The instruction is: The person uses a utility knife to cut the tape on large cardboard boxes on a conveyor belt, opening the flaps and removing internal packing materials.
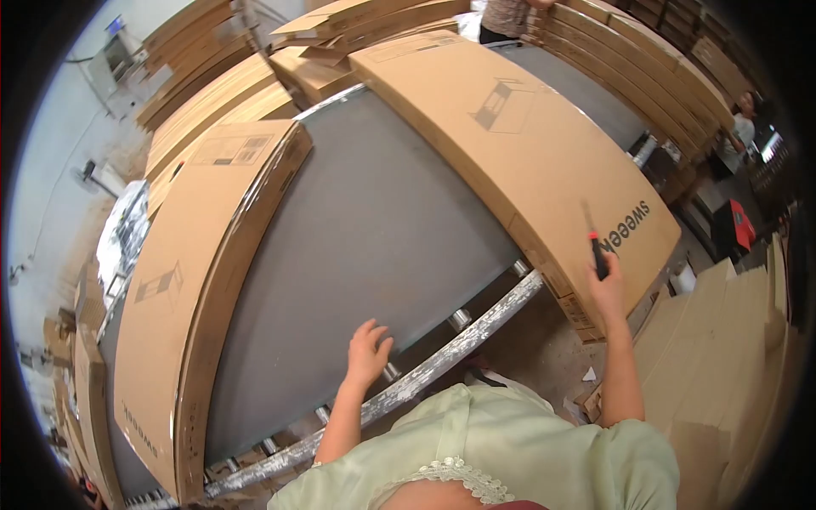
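My right hand (606, 293) is closed round the black handle of a screwdriver (598, 251) with a red collar. Its thin shaft points away from me and is blurred. Beneath it lies a long flat brown cardboard box (544, 161) with a line drawing and dark lettering on top; I cannot tell whether the tip touches it. My left hand (367, 353) hovers over the near edge of the grey conveyor belt (365, 212), fingers apart and holding nothing. To the left, a second long cardboard box (200, 280) of the same kind rests across the belt.
A worn metal rail (459, 348) with rollers runs along the conveyor's near side. Flat cardboard sheets (714, 340) stand at the right, near a red box (738, 225). Stacked cartons (629, 68) line the far side, where one person (506, 19) stands; another person (741, 140) is at far right.
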`<state>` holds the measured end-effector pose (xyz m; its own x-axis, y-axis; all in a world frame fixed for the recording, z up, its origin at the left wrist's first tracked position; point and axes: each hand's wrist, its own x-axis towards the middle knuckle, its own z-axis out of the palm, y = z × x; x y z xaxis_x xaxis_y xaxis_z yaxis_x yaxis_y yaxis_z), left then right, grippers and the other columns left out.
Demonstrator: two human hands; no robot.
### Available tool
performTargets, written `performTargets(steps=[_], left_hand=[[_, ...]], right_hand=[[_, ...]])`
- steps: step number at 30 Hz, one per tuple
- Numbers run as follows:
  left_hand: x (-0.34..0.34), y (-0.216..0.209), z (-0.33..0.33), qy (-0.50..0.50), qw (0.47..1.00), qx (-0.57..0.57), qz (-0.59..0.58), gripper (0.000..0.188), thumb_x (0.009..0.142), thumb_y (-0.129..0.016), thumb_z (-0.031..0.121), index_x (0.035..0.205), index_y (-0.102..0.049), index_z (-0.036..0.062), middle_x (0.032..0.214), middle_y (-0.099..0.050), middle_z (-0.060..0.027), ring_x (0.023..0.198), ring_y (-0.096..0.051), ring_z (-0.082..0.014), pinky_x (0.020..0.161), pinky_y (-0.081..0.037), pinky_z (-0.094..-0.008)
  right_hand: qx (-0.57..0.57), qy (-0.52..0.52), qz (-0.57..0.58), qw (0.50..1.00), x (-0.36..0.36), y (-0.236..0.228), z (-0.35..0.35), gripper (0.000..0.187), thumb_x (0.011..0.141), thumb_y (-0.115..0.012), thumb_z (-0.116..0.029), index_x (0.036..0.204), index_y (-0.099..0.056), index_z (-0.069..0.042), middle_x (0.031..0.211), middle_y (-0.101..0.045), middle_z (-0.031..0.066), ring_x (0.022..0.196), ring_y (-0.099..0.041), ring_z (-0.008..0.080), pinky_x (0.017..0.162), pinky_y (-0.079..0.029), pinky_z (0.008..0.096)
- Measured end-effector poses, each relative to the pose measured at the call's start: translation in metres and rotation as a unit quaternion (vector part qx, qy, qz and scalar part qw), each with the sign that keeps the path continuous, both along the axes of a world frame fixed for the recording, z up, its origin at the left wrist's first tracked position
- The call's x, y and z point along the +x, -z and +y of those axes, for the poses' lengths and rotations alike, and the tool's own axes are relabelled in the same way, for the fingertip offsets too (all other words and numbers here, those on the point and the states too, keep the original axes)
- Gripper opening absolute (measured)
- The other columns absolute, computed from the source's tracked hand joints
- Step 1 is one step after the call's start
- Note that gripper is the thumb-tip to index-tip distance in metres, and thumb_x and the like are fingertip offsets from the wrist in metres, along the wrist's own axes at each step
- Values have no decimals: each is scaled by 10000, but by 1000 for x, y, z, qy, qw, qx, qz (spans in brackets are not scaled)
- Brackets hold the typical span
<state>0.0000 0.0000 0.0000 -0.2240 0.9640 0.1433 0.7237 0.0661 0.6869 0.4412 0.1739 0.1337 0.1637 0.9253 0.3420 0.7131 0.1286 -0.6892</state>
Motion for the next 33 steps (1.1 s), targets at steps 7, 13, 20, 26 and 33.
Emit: performTargets(steps=[7, 13, 20, 26, 33], left_hand=[[122, -49, 7, 153, 954, -144, -213, 224, 875, -657, 209, 1016, -691, 38, 931, -692, -138, 810, -667, -218, 732, -515, -319], [230, -83, 19, 158, 913, -212, -311, 325, 891, -659, 277, 1088, -658, 17, 946, -686, -117, 838, -640, -173, 757, -512, -317], [340, -108, 36, 106, 992, 67, -15, 787, 745, -735, 488, 1376, -449, 113, 1486, -239, -246, 1357, -263, -427, 1062, -251, -545], [397, -110, 46, 172, 974, 80, 127, 864, 730, -696, 551, 1414, -393, 118, 1520, -204, -222, 1418, -152, -400, 1106, -89, -602], [290, -128, -26, 131, 952, 13, 278, 823, 728, -675, 606, 1376, -455, 149, 1471, -372, -91, 1401, -257, -337, 1101, -117, -620]], right_hand=[[21, 155, -232, 960, 158, -27, 34, 350, 879, -612, -338, 970, -556, -5, 828, -617, 252, 782, -598, 435, 677, -467, 471], [-84, 191, -298, 931, 340, -5, 165, 467, 893, -565, -358, 1198, -510, -9, 1033, -635, 266, 984, -583, 456, 810, -457, 508], [-193, 89, -150, 965, 405, 33, 243, 468, 867, -559, -397, 1086, -598, 15, 1052, -627, 282, 1052, -574, 432, 893, -444, 467], [-160, 76, -202, 963, 365, 19, 220, 494, 891, -527, -429, 1057, -590, 32, 1067, -618, 293, 1050, -569, 446, 891, -450, 481], [-201, 77, -260, 941, 281, -17, 61, 465, 906, -538, -386, 1025, -581, 61, 991, -623, 323, 953, -605, 467, 807, -491, 513]])
